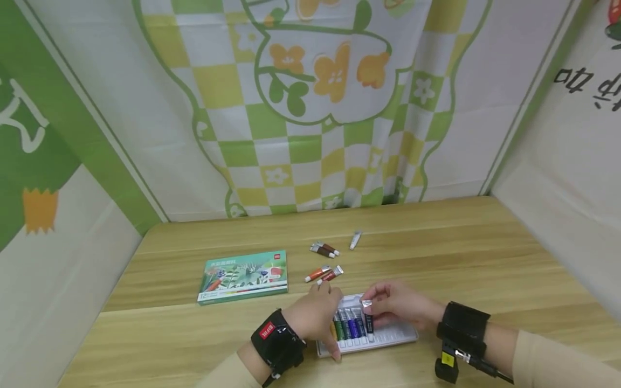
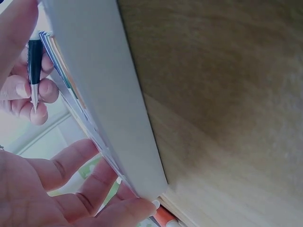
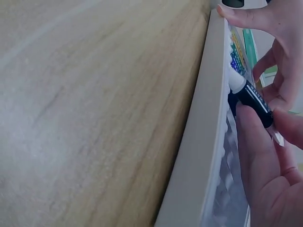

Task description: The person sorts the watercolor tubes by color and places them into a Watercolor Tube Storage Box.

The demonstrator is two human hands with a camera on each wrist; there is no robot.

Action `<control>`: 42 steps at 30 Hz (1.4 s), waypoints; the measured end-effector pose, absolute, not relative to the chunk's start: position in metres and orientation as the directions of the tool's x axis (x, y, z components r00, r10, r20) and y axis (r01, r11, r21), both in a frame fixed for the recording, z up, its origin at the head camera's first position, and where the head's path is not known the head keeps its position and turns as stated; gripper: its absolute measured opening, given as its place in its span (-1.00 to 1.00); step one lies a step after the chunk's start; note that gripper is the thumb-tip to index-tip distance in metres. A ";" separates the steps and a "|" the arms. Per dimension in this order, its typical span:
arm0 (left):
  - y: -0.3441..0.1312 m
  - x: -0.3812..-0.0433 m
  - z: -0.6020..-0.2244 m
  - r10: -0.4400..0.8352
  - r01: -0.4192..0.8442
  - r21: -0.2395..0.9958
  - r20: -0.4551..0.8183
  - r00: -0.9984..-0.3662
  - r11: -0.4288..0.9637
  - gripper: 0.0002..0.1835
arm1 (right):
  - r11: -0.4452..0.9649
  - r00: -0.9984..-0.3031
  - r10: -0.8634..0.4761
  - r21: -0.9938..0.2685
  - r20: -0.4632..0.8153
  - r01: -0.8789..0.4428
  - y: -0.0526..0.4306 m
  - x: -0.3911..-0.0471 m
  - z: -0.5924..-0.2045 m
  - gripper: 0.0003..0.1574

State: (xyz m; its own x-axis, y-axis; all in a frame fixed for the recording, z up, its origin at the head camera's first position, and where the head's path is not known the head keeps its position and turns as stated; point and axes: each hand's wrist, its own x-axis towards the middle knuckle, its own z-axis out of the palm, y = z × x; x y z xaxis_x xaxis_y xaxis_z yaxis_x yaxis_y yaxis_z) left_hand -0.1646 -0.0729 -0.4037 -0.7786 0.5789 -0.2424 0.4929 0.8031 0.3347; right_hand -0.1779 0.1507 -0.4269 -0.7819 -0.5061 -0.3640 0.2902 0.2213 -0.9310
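A white plastic paint tray (image 1: 400, 337) lies on the table in front of me, with a row of coloured paint tubes (image 1: 350, 326) in its left part. My left hand (image 1: 317, 312) spans the tray's left end, thumb at the near edge and fingers at the far edge, holding it. Between thumb and fingers my right hand (image 1: 400, 303) pinches a black paint tube (image 3: 255, 103) by its silver crimped end. The tube's white cap points down at the slots, just right of the dark blue tubes. Ribbed slots without tubes show in the tray's right part.
Behind the tray lie an orange tube (image 1: 317, 274) and a red tube (image 1: 332, 274). Farther back are two brown tubes (image 1: 324, 249) and a pale tube (image 1: 356, 240). A green paint box (image 1: 245, 276) lies at the left. A patterned curtain (image 1: 310, 151) hangs behind the wooden table.
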 end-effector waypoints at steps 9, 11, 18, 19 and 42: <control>-0.071 -0.167 -0.401 0.575 0.490 0.331 -0.247 -0.780 0.806 0.12 | 0.399 -0.812 -0.519 -0.916 -0.267 0.046 0.146 -0.178 -0.424 -0.76; -0.071 -0.167 -0.401 0.576 0.490 0.333 -0.249 -0.779 0.806 0.12 | 0.477 -0.826 -0.529 -0.874 -0.197 -0.098 0.147 -0.180 -0.424 -0.79; -0.072 -0.167 -0.398 0.577 0.489 0.335 -0.253 -0.777 0.805 0.10 | 0.595 -0.814 -0.577 -0.720 -0.075 -0.355 0.148 -0.185 -0.419 -0.68; -0.072 -0.167 -0.398 0.577 0.491 0.330 -0.253 -0.777 0.806 0.10 | 0.601 -0.811 -0.579 -0.717 -0.084 -0.354 0.148 -0.184 -0.419 -0.65; -0.072 -0.164 -0.402 0.574 0.486 0.332 -0.258 -0.777 0.808 0.10 | 0.653 -0.743 -0.664 -0.552 -0.086 -0.519 0.137 -0.165 -0.412 -0.82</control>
State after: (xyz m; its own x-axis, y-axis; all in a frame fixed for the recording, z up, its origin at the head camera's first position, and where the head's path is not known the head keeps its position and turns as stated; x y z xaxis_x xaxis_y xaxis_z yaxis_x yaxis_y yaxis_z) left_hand -0.1637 -0.0723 -0.4018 -0.7774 0.5736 -0.2581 0.4860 0.8082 0.3325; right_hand -0.1651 0.1369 -0.4120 -0.7431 -0.6636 -0.0864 -0.5190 0.6530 -0.5515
